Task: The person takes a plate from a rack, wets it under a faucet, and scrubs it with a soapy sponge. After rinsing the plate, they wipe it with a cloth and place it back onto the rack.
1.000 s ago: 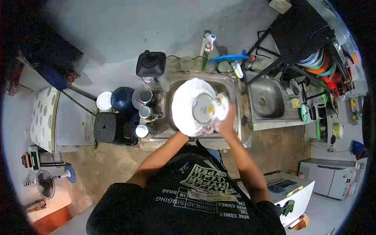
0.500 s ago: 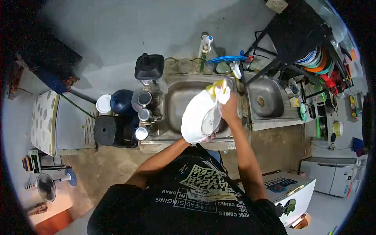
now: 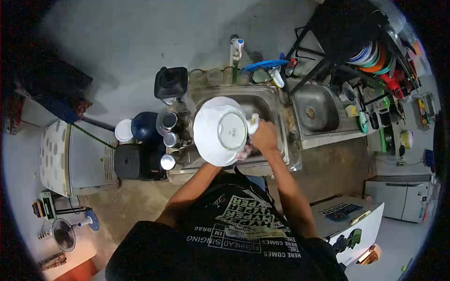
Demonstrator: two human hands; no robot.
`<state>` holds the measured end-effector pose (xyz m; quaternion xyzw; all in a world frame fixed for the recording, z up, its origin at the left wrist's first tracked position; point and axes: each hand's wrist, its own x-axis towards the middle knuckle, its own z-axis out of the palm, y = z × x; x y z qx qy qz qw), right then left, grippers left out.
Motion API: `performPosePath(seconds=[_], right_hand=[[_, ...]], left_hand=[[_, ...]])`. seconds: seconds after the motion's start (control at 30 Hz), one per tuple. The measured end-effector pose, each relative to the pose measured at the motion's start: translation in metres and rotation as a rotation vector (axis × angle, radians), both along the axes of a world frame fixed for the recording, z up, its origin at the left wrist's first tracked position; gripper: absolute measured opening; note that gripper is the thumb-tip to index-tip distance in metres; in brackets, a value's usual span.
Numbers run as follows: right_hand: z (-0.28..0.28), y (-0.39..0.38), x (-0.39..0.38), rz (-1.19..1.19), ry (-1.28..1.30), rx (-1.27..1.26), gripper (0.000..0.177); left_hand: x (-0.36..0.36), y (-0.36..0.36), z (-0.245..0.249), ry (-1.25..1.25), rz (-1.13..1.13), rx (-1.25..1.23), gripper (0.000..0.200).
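A white plate (image 3: 208,129) is tilted over the left sink basin (image 3: 269,104), its underside with a ring-shaped foot facing me. My left hand (image 3: 244,152) grips its lower edge; most of that hand is hidden behind the plate, with some fingers showing at the lower right. My right hand (image 3: 264,136) is closed around a yellow-and-white sponge (image 3: 253,123) at the plate's right edge.
A faucet (image 3: 236,49) rises behind the basin. Jars (image 3: 171,139) and a black container (image 3: 171,83) line the left side. A second sink (image 3: 316,112) lies right, beside a dark rack (image 3: 344,28) with stacked plates (image 3: 370,56). A blue plastic item (image 3: 265,65) sits behind the basin.
The plate has turned so its underside faces me more fully, and it has shifted left. My right hand with the sponge has come down from the plate's upper edge to its right side.
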<state>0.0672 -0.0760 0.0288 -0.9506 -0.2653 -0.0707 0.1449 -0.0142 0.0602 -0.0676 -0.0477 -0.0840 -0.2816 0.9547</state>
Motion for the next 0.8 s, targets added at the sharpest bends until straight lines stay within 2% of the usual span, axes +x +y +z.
performPosePath(seconds=[0.03, 0.07, 0.13, 0.2, 0.33, 0.4, 0.5, 0.57, 0.6, 0.63, 0.7, 0.73, 0.8], right_hand=[[0.0, 0.002, -0.004, 0.037, 0.032, -0.042, 0.019], [-0.001, 0.005, -0.009, 0.076, 0.066, -0.084, 0.017], [0.008, 0.016, -0.027, 0.102, 0.0, -0.159, 0.009], [0.016, 0.018, -0.037, 0.13, 0.013, -0.187, 0.01], [0.033, 0.013, -0.046, 0.248, 0.123, -0.198, 0.014], [0.037, 0.007, -0.036, 0.357, 0.265, -0.207, 0.025], [0.053, -0.016, -0.013, 0.224, 0.439, 0.191, 0.032], [0.042, -0.024, 0.016, 0.104, 0.412, 0.191, 0.037], [0.04, -0.028, 0.024, 0.166, 0.205, 0.207, 0.034], [0.037, -0.027, 0.03, 0.098, 0.186, 0.184, 0.033], [0.036, -0.019, 0.035, -0.039, 0.149, 0.145, 0.029], [0.024, -0.013, 0.033, 0.033, -0.119, 0.139, 0.027], [0.02, 0.003, 0.036, -0.027, 0.038, 0.553, 0.026]], left_hand=[[-0.001, 0.004, 0.011, -0.104, 0.144, 0.125, 0.076], [-0.005, 0.005, 0.023, -0.01, 0.4, 0.559, 0.061], [-0.012, 0.003, 0.045, 0.033, 0.669, 1.127, 0.051], [-0.008, 0.002, 0.041, -0.011, 0.747, 1.197, 0.052], [0.004, 0.003, 0.011, 0.064, 0.975, 0.919, 0.049], [0.006, 0.001, 0.011, -0.012, 0.706, 0.589, 0.052], [0.002, 0.002, 0.028, -0.112, 0.303, 0.104, 0.064], [0.003, -0.003, 0.018, 0.026, 0.213, 0.176, 0.068], [0.004, -0.005, 0.018, 0.097, 0.168, 0.206, 0.07], [0.001, -0.005, 0.027, 0.151, 0.108, 0.165, 0.075], [0.006, -0.007, 0.001, -0.077, 0.163, 0.409, 0.066], [0.008, -0.009, 0.001, -0.193, 0.19, 0.528, 0.061], [-0.007, -0.018, 0.017, -0.286, 0.458, 1.01, 0.052]])
